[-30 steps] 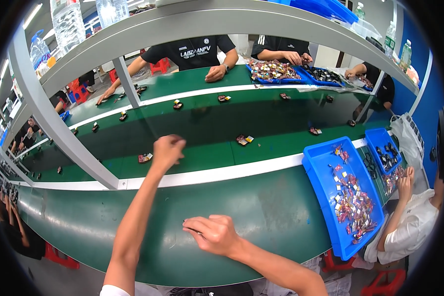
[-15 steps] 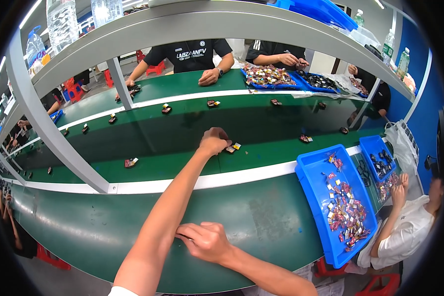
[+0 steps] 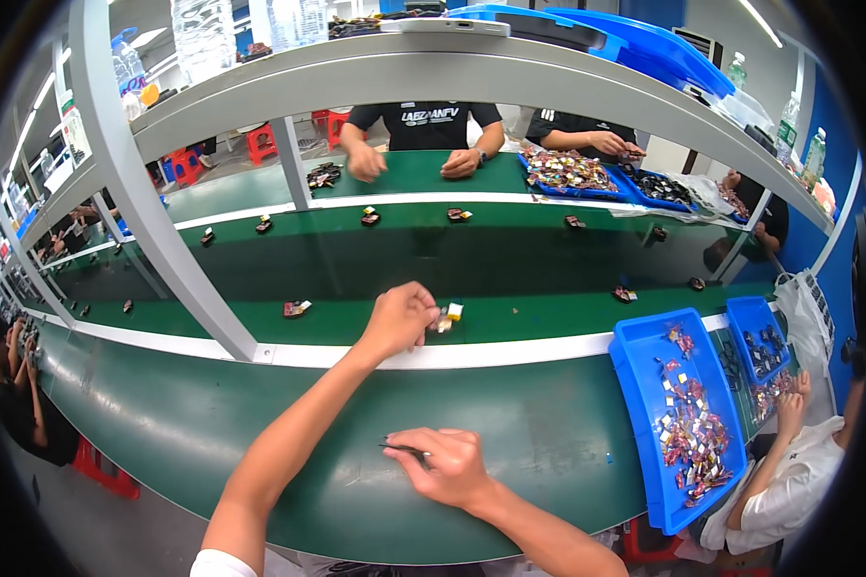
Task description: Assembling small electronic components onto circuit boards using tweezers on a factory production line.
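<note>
While my left hand (image 3: 397, 319) is reaching across the white divider strip (image 3: 510, 354) to the green conveyor belt (image 3: 548, 317), its fingers are closing in a pinch on a small dark part (image 3: 442, 325), which is lying on the belt just beside a small yellow-and-white piece (image 3: 455, 311). I am judging this part to be light, rigid and small enough to slip, so I am taking it by its outer edges with thumb and forefinger. My right hand (image 3: 447, 464) is resting on the near green worktop (image 3: 212, 433), pinching a thin dark tool (image 3: 401, 446) between curled fingers. To my right, a long blue tray (image 3: 635, 385) is holding many small red, silver and yellow pieces. Similar dark parts (image 3: 296, 308) are riding the belt at intervals. On the grey shelf (image 3: 433, 72) overhead, clear plastic bottles (image 3: 202, 34) and blue lids (image 3: 645, 43) are standing.
</note>
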Available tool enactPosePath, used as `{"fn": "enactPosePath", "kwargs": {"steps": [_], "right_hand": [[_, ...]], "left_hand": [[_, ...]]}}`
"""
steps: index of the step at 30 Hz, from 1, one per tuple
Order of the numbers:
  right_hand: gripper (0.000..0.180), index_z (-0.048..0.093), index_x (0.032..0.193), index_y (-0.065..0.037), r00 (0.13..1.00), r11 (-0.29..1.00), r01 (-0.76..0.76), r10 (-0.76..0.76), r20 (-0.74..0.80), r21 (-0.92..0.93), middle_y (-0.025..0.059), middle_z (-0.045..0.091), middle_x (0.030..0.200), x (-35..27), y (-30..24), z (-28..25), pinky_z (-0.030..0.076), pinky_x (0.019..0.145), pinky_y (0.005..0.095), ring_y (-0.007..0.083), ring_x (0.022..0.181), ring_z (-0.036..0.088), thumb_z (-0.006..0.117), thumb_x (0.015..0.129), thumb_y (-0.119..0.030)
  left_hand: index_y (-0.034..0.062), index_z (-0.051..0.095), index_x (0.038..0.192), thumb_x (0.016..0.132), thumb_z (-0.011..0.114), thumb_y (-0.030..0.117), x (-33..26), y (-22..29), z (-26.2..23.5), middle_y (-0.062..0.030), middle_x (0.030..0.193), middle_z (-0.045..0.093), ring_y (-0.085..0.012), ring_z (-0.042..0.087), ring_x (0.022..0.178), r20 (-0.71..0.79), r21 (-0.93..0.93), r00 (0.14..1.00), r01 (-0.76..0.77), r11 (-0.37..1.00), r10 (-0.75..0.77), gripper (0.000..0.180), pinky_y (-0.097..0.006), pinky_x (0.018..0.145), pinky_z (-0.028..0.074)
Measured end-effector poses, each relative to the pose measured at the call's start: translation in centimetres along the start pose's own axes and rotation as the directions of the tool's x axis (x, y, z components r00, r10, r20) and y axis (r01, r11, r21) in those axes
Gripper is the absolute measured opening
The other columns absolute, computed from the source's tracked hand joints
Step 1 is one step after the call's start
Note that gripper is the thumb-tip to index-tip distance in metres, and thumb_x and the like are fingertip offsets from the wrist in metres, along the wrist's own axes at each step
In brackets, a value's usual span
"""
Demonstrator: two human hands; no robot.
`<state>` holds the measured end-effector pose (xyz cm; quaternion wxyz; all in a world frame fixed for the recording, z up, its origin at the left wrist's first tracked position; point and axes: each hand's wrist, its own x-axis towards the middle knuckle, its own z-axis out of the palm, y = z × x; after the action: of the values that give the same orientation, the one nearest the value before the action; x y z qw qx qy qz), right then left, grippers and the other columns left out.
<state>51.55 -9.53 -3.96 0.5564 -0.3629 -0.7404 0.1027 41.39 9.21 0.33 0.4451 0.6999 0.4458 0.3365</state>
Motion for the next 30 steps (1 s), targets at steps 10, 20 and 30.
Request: {"fn": "enactPosePath", "kwargs": {"steps": [10, 20, 30], "right_hand": [[0.016, 0.077, 0.086, -0.004, 0.979, 0.973, -0.204, 0.202, 0.029, 0.109, 0.0023, 0.067, 0.061, 0.5, -0.9, 0.2, 0.033, 0.042, 0.0212, 0.0037, 0.040, 0.041, 0.086, 0.073, -0.004], [0.011, 0.071, 0.091, 0.003, 0.810, 0.730, -0.525, 0.586, -0.006, 0.438, 0.0055, 0.073, 0.082, 0.7, -0.7, -0.6, 0.035, 0.048, 0.0164, -0.0012, 0.053, 0.048, 0.078, 0.084, 0.005], [0.014, 0.068, 0.096, 0.005, 0.791, 0.708, -0.575, 0.609, 0.057, 0.410, 0.0043, 0.069, 0.080, 0.5, -0.4, -0.8, 0.038, 0.051, 0.0165, 0.0004, 0.058, 0.053, 0.076, 0.084, 0.007]], "left_hand": [[-0.0078, 0.068, 0.106, 0.094, 0.066, 0.000, -17.1, -1.9, -2.5, -0.0079, 0.079, 0.071, -0.0052, 0.059, 0.054, -0.268, -0.032, 0.963, -0.037, 0.999, 0.027, 0.015, -0.021, 0.046, 0.045], [-0.0083, 0.066, 0.109, 0.095, 0.065, -0.002, -18.1, -1.9, -1.9, -0.0107, 0.085, 0.069, -0.0082, 0.062, 0.051, -0.307, -0.105, 0.950, -0.097, 0.990, 0.061, 0.015, -0.023, 0.042, 0.046], [-0.0053, 0.067, 0.108, 0.093, 0.066, -0.004, -18.1, -2.7, -1.4, -0.0102, 0.087, 0.068, -0.0095, 0.064, 0.054, -0.298, 0.048, 0.924, -0.236, 0.971, 0.239, 0.015, -0.022, 0.044, 0.048]]}}
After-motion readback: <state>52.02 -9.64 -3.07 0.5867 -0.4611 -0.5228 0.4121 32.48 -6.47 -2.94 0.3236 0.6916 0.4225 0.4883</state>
